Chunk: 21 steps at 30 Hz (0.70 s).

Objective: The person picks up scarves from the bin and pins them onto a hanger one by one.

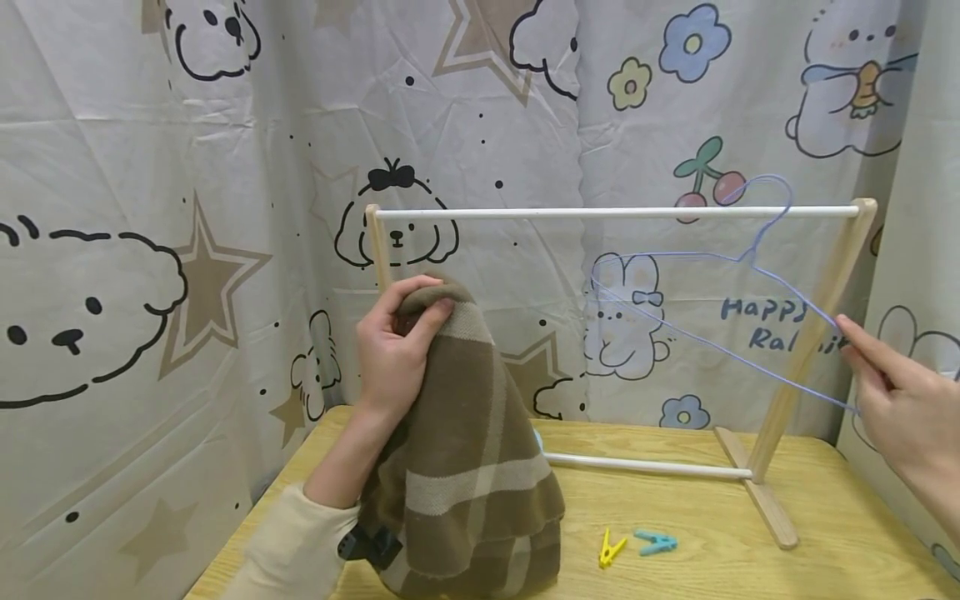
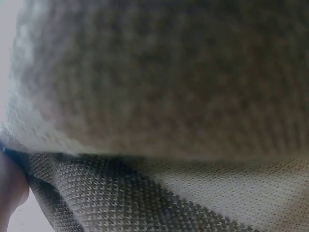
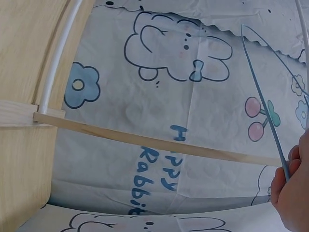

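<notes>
A brown and beige checked knit cloth (image 1: 480,433) hangs from my left hand (image 1: 397,350), whose thumb and fingers pinch its folded top edge. Its lower part reaches down over the table front; in the left wrist view the knit (image 2: 169,87) fills nearly everything. On the right, my right hand (image 1: 903,400) grips a thin purple-blue wire hanger (image 1: 675,327) by one end of its triangle. The hanger's hook overlaps the rack's top bar in the head view. From the right wrist, the hand (image 3: 294,193) appears at the edge, fingers curled round the wire.
A rack with a white top bar (image 1: 600,213), wooden posts and a wooden foot (image 1: 757,492) stands on the wooden table (image 1: 697,567). A yellow clothespin (image 1: 611,548) and a blue clothespin (image 1: 656,542) lie in front of it. Patterned curtains (image 1: 450,125) surround the table.
</notes>
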Available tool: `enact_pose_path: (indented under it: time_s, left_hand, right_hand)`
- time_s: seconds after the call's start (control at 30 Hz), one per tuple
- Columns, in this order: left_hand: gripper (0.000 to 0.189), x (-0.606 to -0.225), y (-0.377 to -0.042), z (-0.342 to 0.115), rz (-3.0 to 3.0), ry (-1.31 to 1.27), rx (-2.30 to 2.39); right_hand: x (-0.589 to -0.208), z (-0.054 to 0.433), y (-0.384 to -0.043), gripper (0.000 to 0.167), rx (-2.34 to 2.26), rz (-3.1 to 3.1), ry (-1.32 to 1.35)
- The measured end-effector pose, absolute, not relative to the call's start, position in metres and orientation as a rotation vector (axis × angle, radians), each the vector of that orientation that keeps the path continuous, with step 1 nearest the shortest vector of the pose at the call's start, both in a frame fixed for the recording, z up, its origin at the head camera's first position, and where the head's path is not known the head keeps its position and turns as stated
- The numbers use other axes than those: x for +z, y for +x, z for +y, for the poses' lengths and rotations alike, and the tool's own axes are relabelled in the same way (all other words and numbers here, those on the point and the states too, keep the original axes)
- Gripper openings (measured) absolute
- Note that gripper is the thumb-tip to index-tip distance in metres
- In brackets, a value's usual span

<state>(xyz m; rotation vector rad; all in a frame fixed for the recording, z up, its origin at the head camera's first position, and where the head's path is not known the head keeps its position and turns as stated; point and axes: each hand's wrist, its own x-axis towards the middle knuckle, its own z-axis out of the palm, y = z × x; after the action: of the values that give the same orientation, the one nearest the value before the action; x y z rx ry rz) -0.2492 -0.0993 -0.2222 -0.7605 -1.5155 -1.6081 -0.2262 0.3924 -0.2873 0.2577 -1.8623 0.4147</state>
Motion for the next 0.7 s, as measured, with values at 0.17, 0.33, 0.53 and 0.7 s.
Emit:
enact_pose_path:
  time_s: [0.17,0.33,0.53,0.7]
  left_hand:
    - [0.022,-0.223,-0.250,-0.092,-1.523,-0.812,-1.598]
    - [0.021,-0.222,-0.251,-0.086,-1.519,-0.854,-1.588]
    - [0.021,-0.224,-0.252,-0.077,-1.503,-0.908,-1.583]
    - [0.023,-0.221,-0.254,-0.067,-1.490,-0.926,-1.600]
  right_hand:
    - [-0.281,0.388,-0.224,0.035,0.497,-1.841,0.275]
    - [-0.277,0.377,-0.217,0.029,0.426,-1.834,0.300]
    - [-0.284,0.359,-0.211,0.030,0.356,-1.884,0.324]
    - [-0.294,0.338,-0.212,0.026,0.364,-1.863,0.402]
